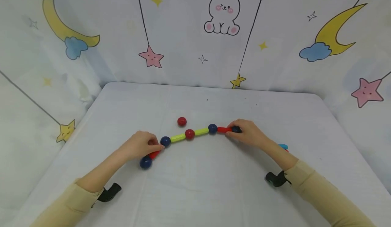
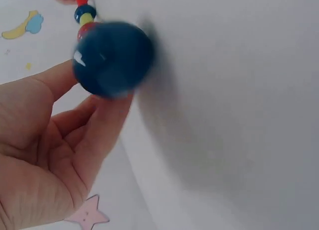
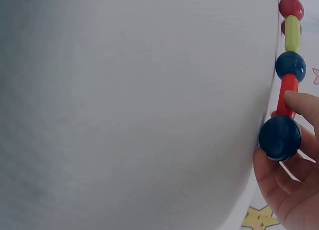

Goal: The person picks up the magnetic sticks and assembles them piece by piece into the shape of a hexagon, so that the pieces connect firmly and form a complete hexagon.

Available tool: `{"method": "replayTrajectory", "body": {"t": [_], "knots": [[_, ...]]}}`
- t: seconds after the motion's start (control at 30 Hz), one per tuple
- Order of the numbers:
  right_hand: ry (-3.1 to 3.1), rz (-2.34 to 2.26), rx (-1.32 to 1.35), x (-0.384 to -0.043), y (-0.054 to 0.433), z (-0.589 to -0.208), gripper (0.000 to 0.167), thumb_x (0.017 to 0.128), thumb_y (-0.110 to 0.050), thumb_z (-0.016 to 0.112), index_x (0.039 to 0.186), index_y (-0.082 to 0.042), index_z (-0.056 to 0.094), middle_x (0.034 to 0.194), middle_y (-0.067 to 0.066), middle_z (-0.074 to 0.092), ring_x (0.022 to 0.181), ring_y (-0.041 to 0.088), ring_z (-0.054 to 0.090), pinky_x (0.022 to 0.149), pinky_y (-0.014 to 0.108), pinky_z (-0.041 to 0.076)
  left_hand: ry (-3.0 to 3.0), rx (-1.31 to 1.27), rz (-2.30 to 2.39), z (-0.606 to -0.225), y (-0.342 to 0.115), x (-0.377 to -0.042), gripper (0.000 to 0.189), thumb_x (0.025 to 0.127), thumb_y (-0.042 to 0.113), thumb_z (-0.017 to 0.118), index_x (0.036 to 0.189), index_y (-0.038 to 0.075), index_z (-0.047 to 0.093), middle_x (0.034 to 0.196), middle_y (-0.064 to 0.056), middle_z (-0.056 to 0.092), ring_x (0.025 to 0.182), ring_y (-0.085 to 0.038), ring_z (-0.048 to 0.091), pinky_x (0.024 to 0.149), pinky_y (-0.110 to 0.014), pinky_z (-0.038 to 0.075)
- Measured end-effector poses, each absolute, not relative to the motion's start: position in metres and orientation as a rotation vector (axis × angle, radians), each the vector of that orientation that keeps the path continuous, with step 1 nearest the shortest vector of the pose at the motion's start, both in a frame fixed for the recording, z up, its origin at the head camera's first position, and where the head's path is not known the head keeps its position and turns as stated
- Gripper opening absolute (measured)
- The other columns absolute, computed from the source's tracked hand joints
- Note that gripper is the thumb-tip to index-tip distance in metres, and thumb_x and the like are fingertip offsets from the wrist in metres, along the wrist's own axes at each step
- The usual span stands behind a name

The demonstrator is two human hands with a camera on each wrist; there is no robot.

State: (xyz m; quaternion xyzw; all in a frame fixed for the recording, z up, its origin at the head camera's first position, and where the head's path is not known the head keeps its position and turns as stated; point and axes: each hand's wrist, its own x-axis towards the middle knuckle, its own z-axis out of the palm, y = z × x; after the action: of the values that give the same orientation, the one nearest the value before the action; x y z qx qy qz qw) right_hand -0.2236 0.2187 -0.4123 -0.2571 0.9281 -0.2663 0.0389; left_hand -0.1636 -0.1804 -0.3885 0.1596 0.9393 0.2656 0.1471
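A chain of balls and rods runs across the white table between both hands. In its middle sits a red ball (image 1: 189,134), flanked by yellow-green rods (image 1: 178,138) and dark blue balls (image 1: 212,128). My left hand (image 1: 137,145) pinches the red rod (image 1: 154,154) at the left, which bends toward me and ends in a dark blue ball (image 2: 113,59). At the other end, my right hand (image 1: 248,132) holds the right red rod (image 3: 287,98) between thumb and fingers, around the dark blue end ball (image 3: 280,138). That ball is partly hidden in the head view.
A loose red ball (image 1: 181,121) lies behind the chain. Beyond the right forearm, a light blue piece (image 1: 283,146) shows with a bit of red, partly covered by the arm. A patterned cloth (image 1: 189,23) hangs behind the table's back edge.
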Motion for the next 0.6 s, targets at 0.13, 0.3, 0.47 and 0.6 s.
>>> {"method": "replayTrajectory", "body": {"t": [0.13,0.3,0.47,0.6], "knots": [[2.835,-0.835,-0.723,-0.226,0.216,-0.411,0.024,0.091,-0.023,0.071,0.109,-0.007,0.068,0.101,0.006,0.065,0.08,0.019,0.055,0.068,0.032,0.046,2.608,0.323,0.936,-0.399,-0.17,-0.154,0.026,0.091,0.034,0.068,0.083,0.009,0.067,0.062,0.001,0.055,0.055,-0.013,0.055,0.054,-0.027,0.045],[2.847,-0.808,-0.686,-0.231,0.212,-0.41,0.025,0.091,-0.024,0.069,0.109,-0.006,0.069,0.101,0.008,0.065,0.08,0.02,0.056,0.069,0.033,0.047,2.493,0.296,1.095,-0.406,-0.154,-0.139,0.027,0.092,0.034,0.068,0.083,0.008,0.066,0.064,0.0,0.058,0.054,-0.013,0.061,0.056,-0.028,0.049],[2.855,-0.776,-0.687,-0.235,0.21,-0.409,0.024,0.092,-0.024,0.069,0.107,-0.005,0.069,0.1,0.008,0.066,0.083,0.021,0.055,0.071,0.033,0.047,2.611,0.446,0.97,-0.405,-0.142,-0.132,0.027,0.091,0.035,0.068,0.074,0.015,0.062,0.057,0.005,0.054,0.051,-0.01,0.053,0.05,-0.024,0.042],[2.853,-0.769,-0.688,-0.236,0.21,-0.409,0.024,0.092,-0.023,0.069,0.108,-0.005,0.069,0.099,0.007,0.065,0.084,0.022,0.054,0.072,0.034,0.047,2.836,0.493,0.792,-0.393,-0.128,-0.143,0.03,0.087,0.037,0.073,0.072,0.016,0.057,0.058,0.004,0.05,0.052,-0.012,0.046,0.049,-0.025,0.037]]}}
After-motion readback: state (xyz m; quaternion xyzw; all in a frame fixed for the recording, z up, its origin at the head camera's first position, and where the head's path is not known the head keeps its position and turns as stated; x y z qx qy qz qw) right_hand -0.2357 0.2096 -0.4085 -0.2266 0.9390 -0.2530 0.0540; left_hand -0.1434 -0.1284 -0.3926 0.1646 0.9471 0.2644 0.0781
